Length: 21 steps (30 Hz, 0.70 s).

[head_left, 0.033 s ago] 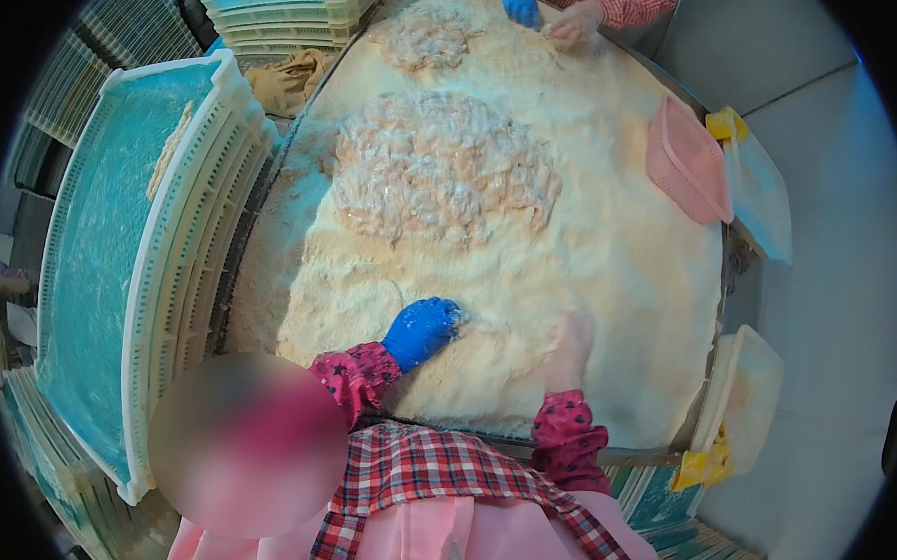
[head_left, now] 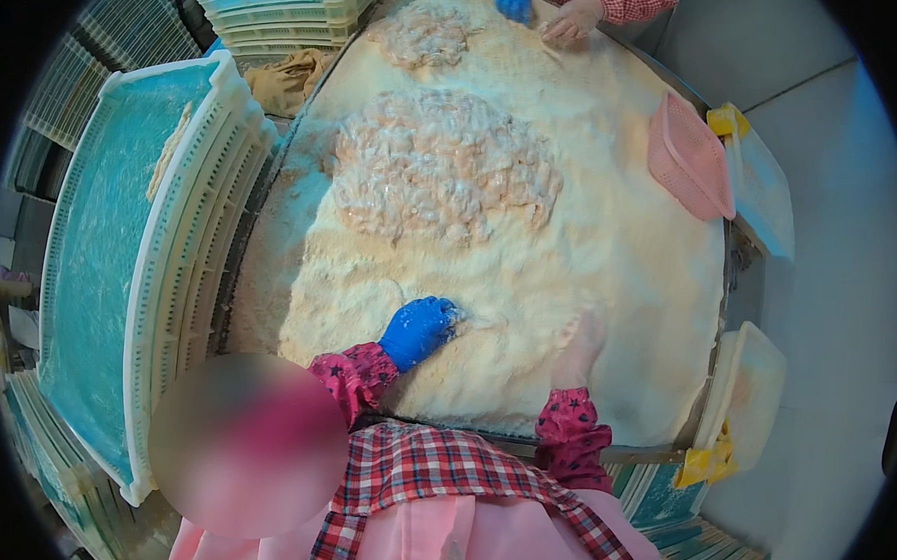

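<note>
The left hand (head_left: 418, 329) wears a bright blue glove; the right hand (head_left: 578, 348) is bare and dusted pale. Both sleeves (head_left: 572, 438) are magenta with dark stars. The breading mound (head_left: 590, 246) is cream-yellow, with a pinkish-orange heap (head_left: 444, 165) at twelve o'clock. At nine o'clock stands a white crate (head_left: 195, 229) lined teal; at two, a pink basket (head_left: 689, 155).

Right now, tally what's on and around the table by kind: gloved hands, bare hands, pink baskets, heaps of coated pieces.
Blue-gloved hands: 2, the person's left hand and a co-worker's gloved hand
Bare hands: 2, the person's floury right hand and the co-worker's bare hand
Pink basket: 1
Heaps of coated pieces: 2, large heap, small heap
Total: 7
</note>
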Tool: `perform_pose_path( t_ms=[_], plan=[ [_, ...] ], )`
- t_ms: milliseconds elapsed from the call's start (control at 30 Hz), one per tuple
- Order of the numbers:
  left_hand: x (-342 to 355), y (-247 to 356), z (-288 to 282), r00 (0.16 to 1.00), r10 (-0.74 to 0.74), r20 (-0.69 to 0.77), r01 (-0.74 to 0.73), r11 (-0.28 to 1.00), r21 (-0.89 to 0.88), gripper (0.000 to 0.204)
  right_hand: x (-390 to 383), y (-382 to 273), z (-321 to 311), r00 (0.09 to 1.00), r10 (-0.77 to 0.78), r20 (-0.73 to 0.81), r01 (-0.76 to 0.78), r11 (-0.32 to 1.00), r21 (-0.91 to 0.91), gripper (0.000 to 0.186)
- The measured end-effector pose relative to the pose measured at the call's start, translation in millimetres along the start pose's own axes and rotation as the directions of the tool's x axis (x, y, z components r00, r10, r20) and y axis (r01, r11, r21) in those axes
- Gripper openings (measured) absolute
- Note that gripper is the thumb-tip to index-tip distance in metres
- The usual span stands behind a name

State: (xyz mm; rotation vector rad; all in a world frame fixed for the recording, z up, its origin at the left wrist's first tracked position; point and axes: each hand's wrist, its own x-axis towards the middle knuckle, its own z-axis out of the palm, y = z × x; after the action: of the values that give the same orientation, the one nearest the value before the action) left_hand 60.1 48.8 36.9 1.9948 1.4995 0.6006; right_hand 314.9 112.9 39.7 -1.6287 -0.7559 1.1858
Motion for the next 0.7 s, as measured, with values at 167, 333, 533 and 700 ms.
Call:
perform_pose_path(
  t_ms=[167, 333, 533, 700],
  plan=[
    [10, 14, 4, 0.985, 0.134, -0.109, -0.119, 0.984, 0.136, 0.026, -15, -6, 3, 0.749, -0.214, 0.627, 0.611, 0.59, -0.527, 0.038],
    [19, 12, 15, 0.874, -0.42, 0.245, 0.366, 0.237, -0.9, 0.022, -34, -45, 28, 0.838, -0.415, 0.354, 0.539, 0.729, -0.422, 0.042],
    [18, 13, 0, 0.701, -0.221, 0.678, 0.201, -0.851, -0.485, 0.042, -99, -42, 88, 0.483, -0.608, 0.63, 0.801, 0.598, -0.038, 0.054],
    [-36, 37, -54, 0.825, -0.418, 0.381, 0.162, -0.471, -0.867, 0.048, -52, -14, 39, 0.622, -0.37, 0.69, 0.776, 0.411, -0.479, 0.045]
  ],
)
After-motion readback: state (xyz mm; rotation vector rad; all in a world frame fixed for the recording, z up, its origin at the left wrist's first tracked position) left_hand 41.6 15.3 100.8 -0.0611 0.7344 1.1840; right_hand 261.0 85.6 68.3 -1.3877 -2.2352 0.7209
